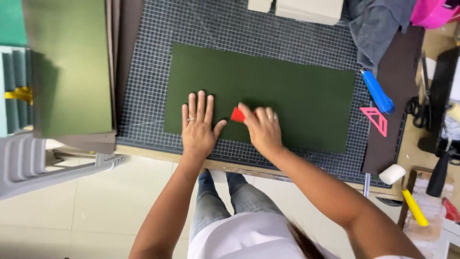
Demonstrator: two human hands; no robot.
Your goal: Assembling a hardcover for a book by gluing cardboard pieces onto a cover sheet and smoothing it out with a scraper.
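Observation:
A dark green sheet point(287, 91) lies flat on a gridded cutting mat point(153, 76). My left hand point(199, 125) presses flat on the sheet's near left part, fingers spread, a ring on one finger. Just to its right, my right hand point(261, 127) grips a small red scraper point(237, 115) and holds it against the sheet's surface.
A blue-handled tool point(377, 91) and a pink triangle ruler point(375, 120) lie right of the sheet. A stack of green boards point(72, 67) sits at left. Grey cloth point(376, 24), scissors point(417, 110), a yellow-handled roller point(405, 189) and white blocks point(306, 9) are around the edges.

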